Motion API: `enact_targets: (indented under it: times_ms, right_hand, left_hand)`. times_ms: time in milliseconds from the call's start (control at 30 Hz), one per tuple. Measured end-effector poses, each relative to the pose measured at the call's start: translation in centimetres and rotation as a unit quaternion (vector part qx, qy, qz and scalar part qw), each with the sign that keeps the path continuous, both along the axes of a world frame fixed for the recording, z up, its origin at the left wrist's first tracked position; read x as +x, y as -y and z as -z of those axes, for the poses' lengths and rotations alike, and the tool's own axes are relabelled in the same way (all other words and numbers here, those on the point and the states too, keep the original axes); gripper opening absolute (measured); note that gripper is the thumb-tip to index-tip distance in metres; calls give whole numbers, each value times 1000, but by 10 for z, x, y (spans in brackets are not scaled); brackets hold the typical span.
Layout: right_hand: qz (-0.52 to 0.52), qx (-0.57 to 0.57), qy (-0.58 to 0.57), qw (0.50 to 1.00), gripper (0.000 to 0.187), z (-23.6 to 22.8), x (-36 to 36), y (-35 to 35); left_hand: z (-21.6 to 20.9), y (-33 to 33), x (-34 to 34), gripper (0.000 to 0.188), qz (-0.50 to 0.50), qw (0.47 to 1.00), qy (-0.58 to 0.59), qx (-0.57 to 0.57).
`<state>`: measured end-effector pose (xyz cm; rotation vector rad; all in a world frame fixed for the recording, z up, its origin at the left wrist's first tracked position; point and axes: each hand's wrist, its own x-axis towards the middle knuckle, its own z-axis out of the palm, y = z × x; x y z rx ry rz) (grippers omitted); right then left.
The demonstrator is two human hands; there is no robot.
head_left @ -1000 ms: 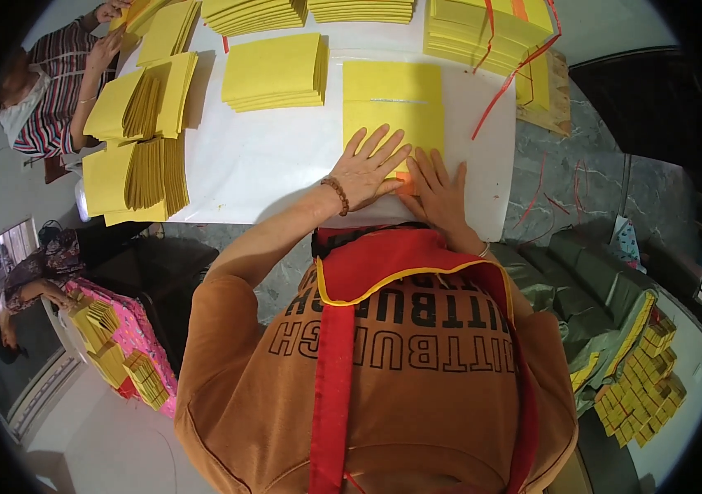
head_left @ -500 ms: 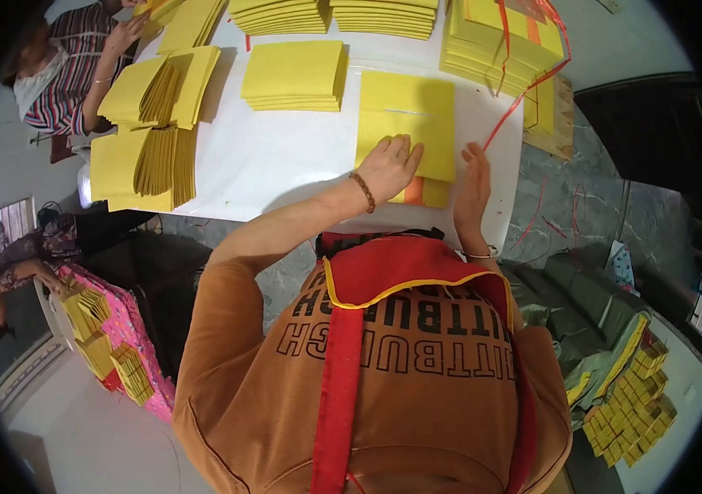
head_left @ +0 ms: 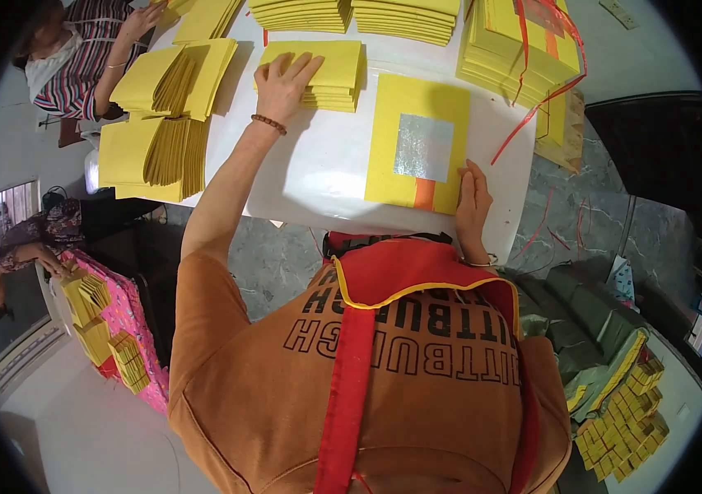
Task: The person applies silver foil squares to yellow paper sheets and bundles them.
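My left hand (head_left: 283,86) reaches out to a small stack of folded yellow papers (head_left: 334,70). Its fingers are spread over the top of the stack, and whether they grip any paper is unclear. In front of me on the white table lies a yellow sheet (head_left: 382,148) with a silver square (head_left: 423,146) and an orange stripe (head_left: 424,195) below it. My right hand (head_left: 473,200) rests at the sheet's right edge, fingers extended and close together, with nothing visible in it.
Fanned bundles of folded yellow paper (head_left: 153,156) stand at the table's left. More stacks (head_left: 404,16) line the far side. A tall yellow pile (head_left: 503,62) with red ribbon (head_left: 524,123) sits at the far right. Another person (head_left: 87,58) works at the far left.
My left hand has left the yellow paper in front of me and moved left and away onto the folded stack. The silver square, covered before, now shows. My right hand has come down slightly.
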<state>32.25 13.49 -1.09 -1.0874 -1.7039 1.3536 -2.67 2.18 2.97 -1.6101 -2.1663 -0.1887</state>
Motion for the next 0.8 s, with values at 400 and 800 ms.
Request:
enact_targets:
  times_ms: [400,800]
  right_hand:
    - [-31,71,38,996,23,-2,3,-7]
    - [-53,44,37,997,18,10,9,-10]
  left_hand:
    - [30,13,5,72,-10,988,128,-90]
    - [-13,11,54,69,41,991,128,-27]
